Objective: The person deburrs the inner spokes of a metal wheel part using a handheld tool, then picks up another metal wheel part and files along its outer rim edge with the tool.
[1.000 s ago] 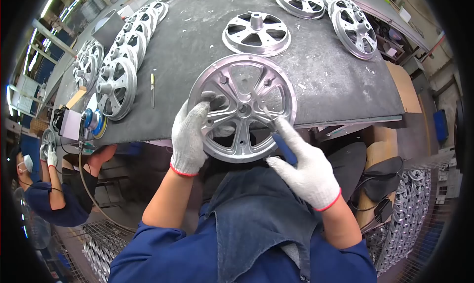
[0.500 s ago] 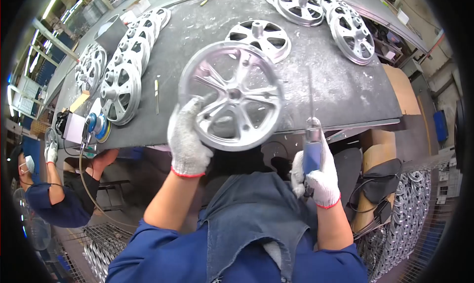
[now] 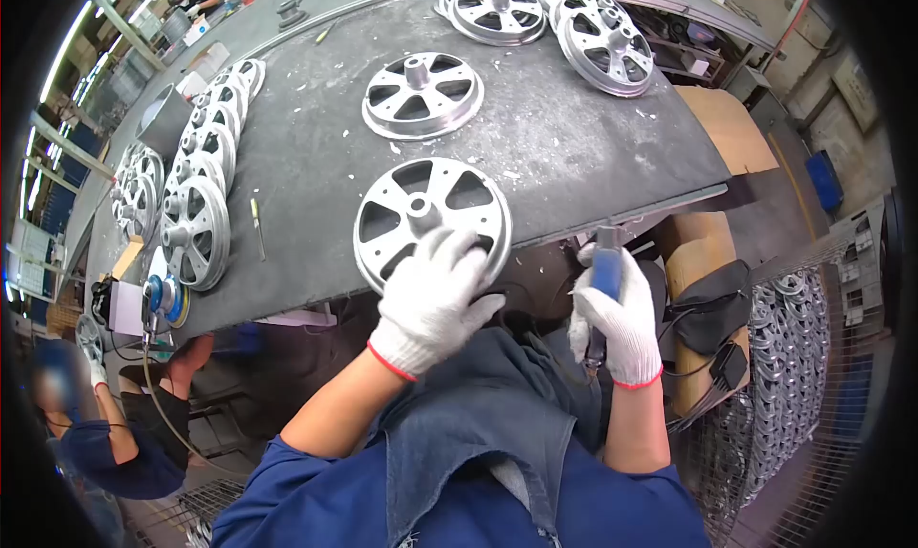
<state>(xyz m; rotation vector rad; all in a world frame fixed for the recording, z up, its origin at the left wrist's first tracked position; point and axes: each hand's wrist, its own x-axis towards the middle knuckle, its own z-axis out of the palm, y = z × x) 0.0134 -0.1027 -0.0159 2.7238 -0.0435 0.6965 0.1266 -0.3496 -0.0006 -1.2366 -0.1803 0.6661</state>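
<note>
A silver spoked metal wheel [image 3: 422,210] lies hub up at the front edge of the dark table. Over its near side rests my left hand [image 3: 430,304], in a white knit glove, fingers stretched across the spokes and thumb apart; the palm hides part of the rim. My right hand [image 3: 626,323], gloved too, is wrapped around a blue handheld power tool [image 3: 605,273] off the table's front edge. The tool has a metal nose pointing away from me; its thin tip is not clearly visible. Another wheel [image 3: 417,74] lies behind the first.
Leaning rows of wheels [image 3: 196,225] line the table's left, with more wheels [image 3: 612,41] at the back right. A blue sander [image 3: 164,299] and a thin yellow-handled tool [image 3: 256,225] lie at left. A co-worker [image 3: 120,443] sits at left. Metal parts [image 3: 789,385] fill a wire cage at right.
The wheel has gone from being held up, spoked underside facing me, to lying hub up on the table. My left hand has shifted from its rim to its top. The right hand still holds the tool.
</note>
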